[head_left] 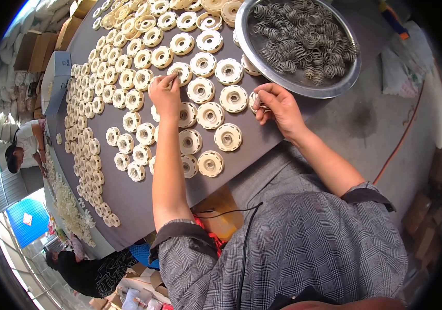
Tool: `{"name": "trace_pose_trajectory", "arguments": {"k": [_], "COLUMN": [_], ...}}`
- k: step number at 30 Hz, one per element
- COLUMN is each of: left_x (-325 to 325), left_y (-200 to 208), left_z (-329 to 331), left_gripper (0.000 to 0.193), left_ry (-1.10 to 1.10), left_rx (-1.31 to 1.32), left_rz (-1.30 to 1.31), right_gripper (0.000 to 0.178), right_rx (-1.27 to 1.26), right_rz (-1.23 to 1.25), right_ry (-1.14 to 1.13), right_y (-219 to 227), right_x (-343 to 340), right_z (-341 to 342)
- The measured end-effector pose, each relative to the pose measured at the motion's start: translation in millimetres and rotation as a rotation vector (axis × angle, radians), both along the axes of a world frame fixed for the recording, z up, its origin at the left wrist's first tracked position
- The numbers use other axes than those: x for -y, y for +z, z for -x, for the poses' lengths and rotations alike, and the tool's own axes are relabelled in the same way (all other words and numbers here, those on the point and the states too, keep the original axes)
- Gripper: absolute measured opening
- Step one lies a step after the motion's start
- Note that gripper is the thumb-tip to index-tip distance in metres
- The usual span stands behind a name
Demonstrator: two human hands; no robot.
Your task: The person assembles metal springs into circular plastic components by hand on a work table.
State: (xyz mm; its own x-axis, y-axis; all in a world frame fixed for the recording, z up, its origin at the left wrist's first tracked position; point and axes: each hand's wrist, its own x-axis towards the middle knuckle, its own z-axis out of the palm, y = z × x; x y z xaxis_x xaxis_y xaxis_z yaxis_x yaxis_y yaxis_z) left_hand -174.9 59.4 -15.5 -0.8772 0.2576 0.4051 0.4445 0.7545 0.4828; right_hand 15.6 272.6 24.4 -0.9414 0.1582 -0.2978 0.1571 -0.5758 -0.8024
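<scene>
Many cream-coloured round plastic discs with notched rims, such as this disc [228,137], lie in rows on the grey table. Coil springs sit in the centres of several of them. My left hand [165,97] reaches over the rows with its fingers pinched beside a disc [180,74]; what the fingertips hold, if anything, is hidden. At the right end of the rows, my right hand [281,107] is closed on what looks like a grey coil spring [262,107]. A disc [253,101] shows partly behind those fingers.
A round metal basin [352,85] heaped with coil springs [303,41] stands at the table's far right. White pieces are piled at the left, where another person [27,147] works. A second person [84,271] is at lower left. An orange hose [401,134] crosses the floor.
</scene>
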Motion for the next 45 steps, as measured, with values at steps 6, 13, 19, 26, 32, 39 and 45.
{"name": "trace_pose_trajectory", "arguments": {"k": [6,13,19,26,32,39,45], "left_x": [-0.6,-49.4,-62.0,-59.2,-65.7,-70.8,-71.0], "left_y": [7.1,69.5,84.1,78.4,83.4,81.0,80.2], "left_z": [-0.8,-76.8,-114.7,-123.8,-110.5,-87.4,-80.2], "left_gripper": [0.012,0.029,0.027,0.021,0.019,0.020,0.020], "left_ry": [-0.017,-0.551,-0.663,-0.606,-0.420,-0.386,-0.315], "left_rx": [0.015,0.613,0.802,1.000,1.079,1.107,1.329], "left_rz": [-0.031,-0.534,-0.474,-0.721,-0.994,-1.055,-1.173], "right_gripper": [0.021,0.026,0.035,0.037,0.026,0.023,0.024], "right_rx": [-0.013,0.015,-0.039,-0.104,-0.135,-0.332,-0.663], "right_rz": [0.002,0.010,0.032,-0.051,0.003,-0.678,-1.240], "right_ry": [0.024,0.042,0.136,0.127,0.035,-0.230,-0.363], "right_y": [2.4,4.0,8.3,10.8,11.9,20.3,19.9], "right_x": [3.2,3.0,5.6,6.8,13.9,18.0,9.5], "right_z": [0.7,2.0,1.0,-0.2,7.9,28.4,46.9]}}
